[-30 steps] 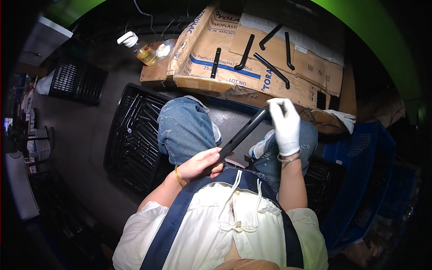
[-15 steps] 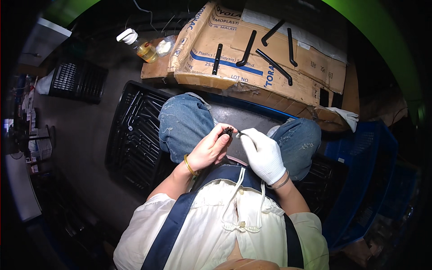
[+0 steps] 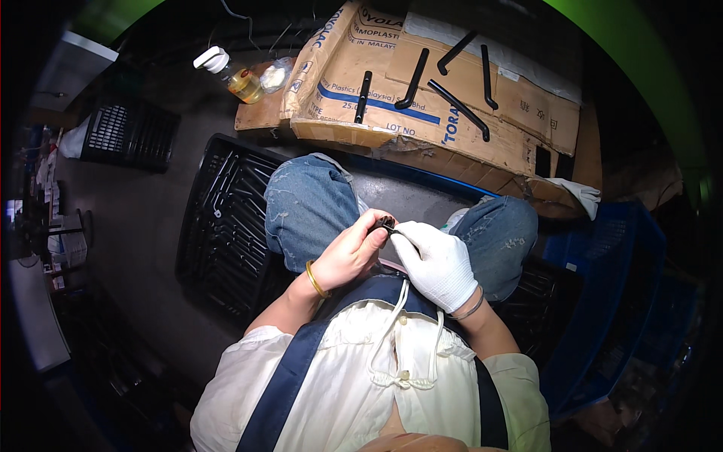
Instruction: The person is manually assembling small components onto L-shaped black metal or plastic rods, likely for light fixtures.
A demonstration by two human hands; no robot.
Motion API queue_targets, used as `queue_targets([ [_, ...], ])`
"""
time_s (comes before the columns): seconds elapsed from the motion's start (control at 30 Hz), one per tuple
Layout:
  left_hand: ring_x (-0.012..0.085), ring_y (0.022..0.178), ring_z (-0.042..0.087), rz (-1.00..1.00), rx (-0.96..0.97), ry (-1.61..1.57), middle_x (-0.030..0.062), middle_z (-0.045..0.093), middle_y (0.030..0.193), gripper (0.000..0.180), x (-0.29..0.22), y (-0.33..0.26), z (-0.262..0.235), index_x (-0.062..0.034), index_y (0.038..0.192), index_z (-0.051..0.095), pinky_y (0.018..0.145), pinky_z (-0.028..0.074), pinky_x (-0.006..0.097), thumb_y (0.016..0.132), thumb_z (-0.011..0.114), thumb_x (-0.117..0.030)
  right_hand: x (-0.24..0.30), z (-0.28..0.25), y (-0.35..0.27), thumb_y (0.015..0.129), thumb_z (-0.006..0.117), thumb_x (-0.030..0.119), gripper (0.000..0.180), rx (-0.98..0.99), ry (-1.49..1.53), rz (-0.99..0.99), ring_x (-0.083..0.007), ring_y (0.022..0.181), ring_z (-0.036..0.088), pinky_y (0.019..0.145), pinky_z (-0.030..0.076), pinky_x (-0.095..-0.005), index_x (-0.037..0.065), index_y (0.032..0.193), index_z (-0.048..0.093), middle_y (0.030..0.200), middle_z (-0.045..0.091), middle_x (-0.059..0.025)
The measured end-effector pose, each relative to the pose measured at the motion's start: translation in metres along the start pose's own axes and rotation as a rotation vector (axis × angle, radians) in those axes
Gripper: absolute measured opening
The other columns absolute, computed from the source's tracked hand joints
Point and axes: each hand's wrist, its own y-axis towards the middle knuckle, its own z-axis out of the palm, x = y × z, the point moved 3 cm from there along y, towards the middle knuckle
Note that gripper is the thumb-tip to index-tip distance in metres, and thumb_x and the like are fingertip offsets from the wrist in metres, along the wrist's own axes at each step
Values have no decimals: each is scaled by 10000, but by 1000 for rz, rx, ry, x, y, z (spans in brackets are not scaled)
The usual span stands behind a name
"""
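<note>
Above my lap, my left hand (image 3: 350, 252), bare and with a yellow bangle at the wrist, is closed on a small black part (image 3: 385, 223) with a notched-looking end. The rest of that part is hidden by the fingers and thumb. My right hand (image 3: 438, 265), in a white knit glove, has its fingertips pinched together against the black part's right side. Whatever lies between those gloved fingertips is too small to make out. Beyond my knees, several black bent rods (image 3: 460, 111) lie apart on a flattened cardboard box (image 3: 361, 120).
On my left stands a black crate (image 3: 197, 188) filled with black bent rods; farther left is a black basket (image 3: 128, 137). A white-capped bottle (image 3: 245, 85) is beside the cardboard. A white glove (image 3: 578, 194) hangs at its right end, near blue crates (image 3: 595, 248).
My gloved right hand has moved left and slightly down, so its fingertips now meet the black part. The left hand stays nearly in place.
</note>
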Motion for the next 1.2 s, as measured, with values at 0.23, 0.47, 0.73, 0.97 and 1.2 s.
queue_targets([
  [0.23, 17, 675, 366, 216, -66, 396, -40, 471, 850, 243, 2, 4, -4, -55, 1176, 485, 588, 345, 178, 1047, 455, -259, 2, 4, -2, 928, 566, 230, 132, 55, -63, 58, -312, 621, 640, 550, 521, -402, 110, 909, 616, 727, 628, -105],
  [0.47, 36, 687, 393, 89, -25, 295, -46, 463, 851, 248, 2, 5, -9, -58, 1166, 493, 621, 361, 198, 1042, 464, -272, -23, 7, 3, 936, 560, 240, 144, -4, -79, 47, -317, 625, 640, 547, 516, -414, 112, 890, 608, 733, 628, -117],
  [0.73, 156, 729, 512, 136, -182, 291, 69, 518, 874, 282, -37, 8, -8, -25, 1155, 515, 715, 451, 279, 1025, 482, -273, -18, 4, 17, 866, 688, 141, 252, -260, 349, 78, -297, 759, 691, 643, 520, -370, 26, 1080, 620, 918, 689, -145],
  [0.97, 115, 923, 531, 283, -18, -84, 30, 579, 1028, 375, -12, 19, -4, 4, 1262, 497, 848, 418, 249, 1016, 467, -278, -2, 1, 31, 858, 700, 86, 177, -114, 564, 61, -238, 805, 671, 724, 523, -309, 0, 1010, 670, 912, 674, -134],
  [1.2, 98, 814, 473, 351, 34, -148, 27, 555, 924, 293, 3, 14, -5, -17, 1022, 564, 753, 403, 251, 943, 511, -295, 5, -5, 18, 890, 644, 121, 176, -34, 579, 242, -244, 790, 679, 675, 531, -313, -8, 1006, 614, 899, 645, -154],
])
